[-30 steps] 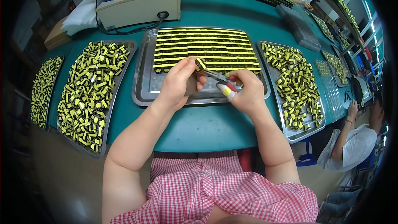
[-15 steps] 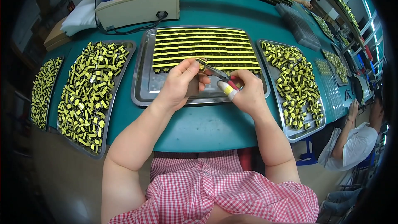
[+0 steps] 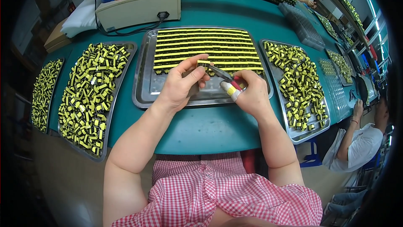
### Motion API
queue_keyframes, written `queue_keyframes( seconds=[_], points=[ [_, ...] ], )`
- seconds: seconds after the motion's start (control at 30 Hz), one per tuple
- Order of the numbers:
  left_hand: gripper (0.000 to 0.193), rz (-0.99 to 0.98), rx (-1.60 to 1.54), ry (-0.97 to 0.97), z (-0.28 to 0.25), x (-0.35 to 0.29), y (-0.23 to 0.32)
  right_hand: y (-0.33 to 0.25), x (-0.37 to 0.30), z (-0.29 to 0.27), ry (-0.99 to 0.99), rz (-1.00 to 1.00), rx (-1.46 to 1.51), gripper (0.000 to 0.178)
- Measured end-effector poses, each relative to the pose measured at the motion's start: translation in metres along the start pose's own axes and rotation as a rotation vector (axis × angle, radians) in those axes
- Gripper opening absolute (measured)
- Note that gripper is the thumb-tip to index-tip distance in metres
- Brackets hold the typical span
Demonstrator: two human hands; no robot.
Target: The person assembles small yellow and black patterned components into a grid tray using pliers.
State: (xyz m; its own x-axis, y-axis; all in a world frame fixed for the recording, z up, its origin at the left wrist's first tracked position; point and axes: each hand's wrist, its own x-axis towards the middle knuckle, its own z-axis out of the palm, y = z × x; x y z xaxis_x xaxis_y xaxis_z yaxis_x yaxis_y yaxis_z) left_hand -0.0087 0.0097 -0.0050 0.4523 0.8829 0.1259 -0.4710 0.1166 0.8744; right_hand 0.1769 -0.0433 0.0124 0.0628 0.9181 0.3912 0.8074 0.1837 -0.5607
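Between the fingertips of my left hand [image 3: 183, 82] is a small yellow-and-black transformer [image 3: 204, 63]. My right hand [image 3: 251, 90] is closed around red-handled pliers [image 3: 220, 73], whose dark jaws reach left to the transformer. Whether the jaws grip a pin of it is too small to tell. White and yellow tape wraps a finger or thumb of my right hand. Both hands are above the near part of a metal tray [image 3: 145, 94], where neat rows of the same transformers [image 3: 205, 44] fill the far part.
A metal tray [image 3: 110, 122] heaped with loose transformers stands at left, another tray [image 3: 308, 136] at right. Behind is a beige machine [image 3: 140, 8] with a black cable. Clear plastic trays [image 3: 300, 25] lie back right. Co-workers sit along the right, one in a white shirt [image 3: 363, 147].
My left fingers have shifted around the transformer, the index finger now raised above it and the thumb below. The pliers have stayed nearly in place.
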Motion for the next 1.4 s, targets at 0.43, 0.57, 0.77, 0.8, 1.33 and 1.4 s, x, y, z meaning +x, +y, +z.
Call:
queue_keyframes(
  seconds=[0.43, 0.57, 0.77, 0.8, 1.33, 1.4],
  points=[
    [0.032, 0.206, 0.308, 0.060, 0.003, -0.002, 0.004, 0.001, 0.001, -0.002, 0.205, -0.210, -0.055, 0.033],
    [0.032, 0.245, 0.338, 0.058, 0.004, -0.003, 0.004, 0.001, 0.002, -0.003, 0.245, -0.286, -0.105, 0.034],
    [0.032, 0.280, 0.433, 0.080, 0.001, -0.003, 0.002, 0.000, 0.002, -0.003, 0.237, -0.278, -0.116, 0.034],
    [0.032, 0.282, 0.496, 0.091, 0.001, -0.003, 0.003, 0.000, 0.002, -0.003, 0.237, -0.279, -0.117, 0.034],
    [0.022, 0.325, 0.626, 0.035, 0.000, -0.004, 0.012, 0.002, 0.003, -0.010, 0.246, -0.295, -0.159, 0.035],
    [0.022, 0.335, 0.615, 0.029, -0.001, -0.003, 0.011, 0.002, 0.003, -0.010, 0.241, -0.292, -0.151, 0.034]
  ],
)
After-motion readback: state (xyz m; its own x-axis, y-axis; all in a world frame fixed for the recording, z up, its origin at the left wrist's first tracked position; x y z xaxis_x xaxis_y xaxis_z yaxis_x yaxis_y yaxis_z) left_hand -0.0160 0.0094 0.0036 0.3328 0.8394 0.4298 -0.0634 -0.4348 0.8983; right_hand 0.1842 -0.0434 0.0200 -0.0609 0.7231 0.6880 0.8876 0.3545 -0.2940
